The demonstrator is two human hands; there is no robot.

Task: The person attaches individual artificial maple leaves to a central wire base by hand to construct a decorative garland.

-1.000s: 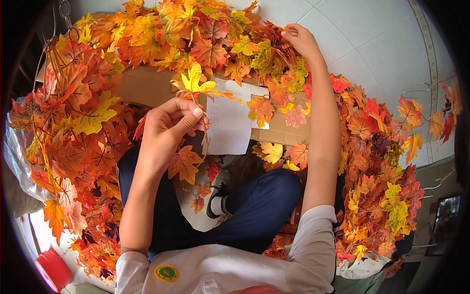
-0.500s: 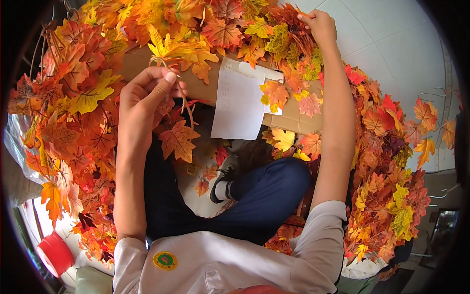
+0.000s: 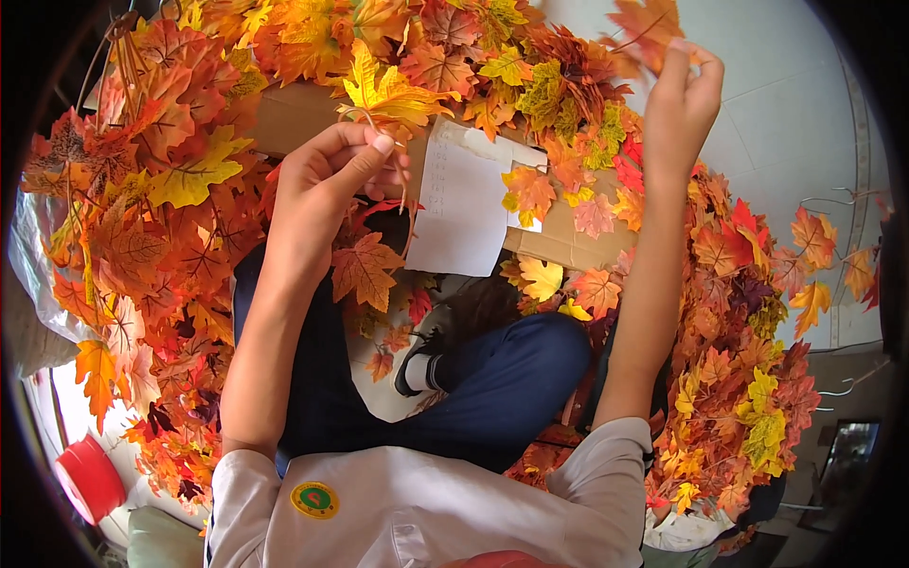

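My left hand [image 3: 333,189] is closed in a pinch around a thin brown stem [image 3: 411,222] of an artificial leaf vine. Above those fingers spreads a yellow artificial maple leaf [image 3: 390,93], and a curved bit of stem loops by the thumb. Far to the right, my right hand [image 3: 684,109] is raised beyond the leaf pile, its fingertips closed on orange artificial maple leaves [image 3: 648,33]. These are slightly blurred, so how many there are I cannot tell. An orange leaf [image 3: 366,270] hangs below my left hand.
Heaps of artificial autumn leaves [image 3: 142,246] surround my lap on both sides. In front lies a cardboard box [image 3: 578,237] with a white paper sheet [image 3: 459,208]. Metal hooks [image 3: 847,383] stick out at the right. A red spool-like object [image 3: 90,478] stands lower left.
My right hand has moved right from the far leaf bunch and now carries orange leaves away from it. The left hand, still pinching the stem, has shifted slightly to the right.
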